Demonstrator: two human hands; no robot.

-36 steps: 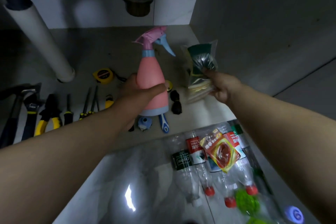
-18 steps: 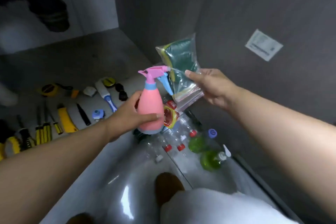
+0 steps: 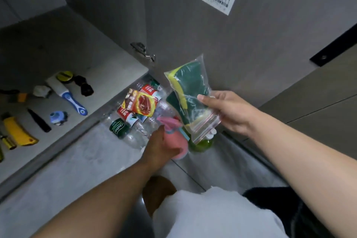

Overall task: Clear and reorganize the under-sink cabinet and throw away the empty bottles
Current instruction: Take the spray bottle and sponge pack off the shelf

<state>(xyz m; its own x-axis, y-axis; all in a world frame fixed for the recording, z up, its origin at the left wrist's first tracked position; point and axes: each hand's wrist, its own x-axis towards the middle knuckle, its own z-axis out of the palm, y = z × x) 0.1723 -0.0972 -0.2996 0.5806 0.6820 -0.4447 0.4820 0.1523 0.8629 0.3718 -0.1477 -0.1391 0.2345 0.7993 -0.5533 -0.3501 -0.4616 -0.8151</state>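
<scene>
My left hand [image 3: 160, 149] grips a pink spray bottle [image 3: 177, 148] with a pink trigger head, held low over the floor beside a green bottle [image 3: 201, 144]. My right hand [image 3: 229, 112] holds up a clear zip bag of green and yellow sponges [image 3: 190, 96] in front of the open cabinet door. On the floor just outside the cabinet lie several empty clear plastic bottles [image 3: 133, 121] with red and green labels, and a red and yellow packet [image 3: 140, 103] rests on top of them.
On the cabinet floor [image 3: 100, 75] sit a white and blue brush [image 3: 67, 94], a yellow tape measure [image 3: 64, 76], a black part [image 3: 85, 87], a blue cap [image 3: 58, 118] and a yellow knife [image 3: 18, 132]. The grey door [image 3: 212, 35] with its hinge stands on the right. My knee is below.
Both hands have pulled out of the cabinet and swung right. The spray bottle has gone down towards the floor by the bottles, and the sponge bag has moved with it.
</scene>
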